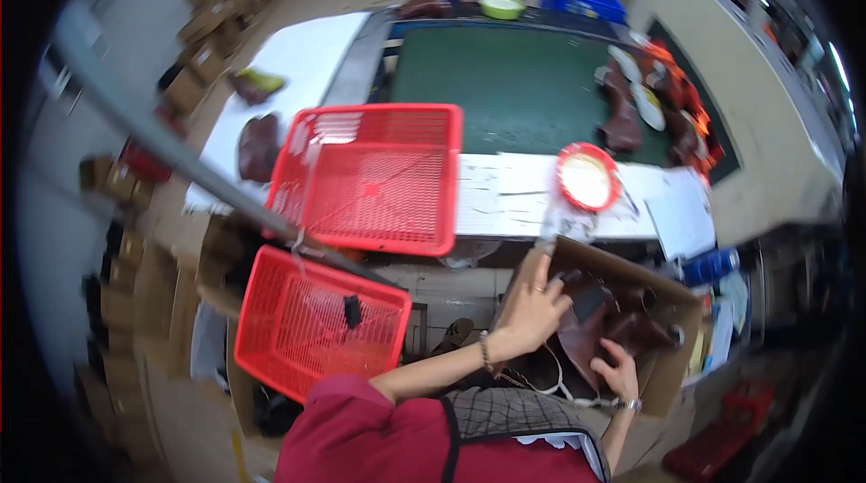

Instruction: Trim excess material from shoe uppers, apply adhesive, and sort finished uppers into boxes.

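A lower red basket (311,325) is sitting tilted at the left, holding only a small dark piece (352,310); above it a second red basket (374,176) is resting empty on the white bench (505,199), overhanging its near edge, seemingly kept within easy reach; further right the left hand (534,307) is pressing on the rim of the cardboard box (672,366), fingers spread and grasping nothing, apparently steadying it while the other hand is working inside; the box is lying open below the bench and is packed with dark brown leather pieces (600,334); the right hand (619,373) is reaching into it and closing over one brown piece, though how firmly cannot be told; a red-rimmed bowl (587,176) is sitting on the bench just above the box.
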Tool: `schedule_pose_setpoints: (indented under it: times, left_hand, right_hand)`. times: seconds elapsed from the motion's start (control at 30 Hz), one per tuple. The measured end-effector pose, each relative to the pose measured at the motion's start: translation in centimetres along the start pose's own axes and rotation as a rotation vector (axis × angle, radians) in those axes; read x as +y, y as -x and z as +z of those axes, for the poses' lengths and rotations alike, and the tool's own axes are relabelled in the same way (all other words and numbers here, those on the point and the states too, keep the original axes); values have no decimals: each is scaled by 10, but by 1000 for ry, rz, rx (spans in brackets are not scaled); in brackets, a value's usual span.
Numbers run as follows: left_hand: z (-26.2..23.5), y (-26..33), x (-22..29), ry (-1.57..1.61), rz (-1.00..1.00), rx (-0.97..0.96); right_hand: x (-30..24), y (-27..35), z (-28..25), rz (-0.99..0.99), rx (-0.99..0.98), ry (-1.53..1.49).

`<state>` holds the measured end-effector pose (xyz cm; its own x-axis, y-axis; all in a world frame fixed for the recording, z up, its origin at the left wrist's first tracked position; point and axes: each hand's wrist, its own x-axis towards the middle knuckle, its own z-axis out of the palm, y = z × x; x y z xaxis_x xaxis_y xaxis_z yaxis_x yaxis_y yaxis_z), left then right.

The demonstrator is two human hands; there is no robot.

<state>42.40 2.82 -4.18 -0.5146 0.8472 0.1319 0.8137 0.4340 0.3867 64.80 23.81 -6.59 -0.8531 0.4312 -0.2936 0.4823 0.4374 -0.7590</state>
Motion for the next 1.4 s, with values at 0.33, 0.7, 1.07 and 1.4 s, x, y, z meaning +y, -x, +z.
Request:
schedule_pose_setpoints:
  times: [0.33, 0.7, 1.07, 1.4]
  left_hand:
    - [-2, 7, -16, 153, 84, 154]
    - [-194, 64, -235, 331, -709, 1252]
    - [-63, 13, -12, 671, 121, 111]
    - [-12, 33, -2, 528, 409, -128]
  right_hand:
    - [-9, -9, 0, -12, 13, 31]
    - [15, 3, 1, -12, 4, -41]
    - [7, -22, 1, -5, -46, 57]
    - [-51, -31, 53, -91, 210, 164]
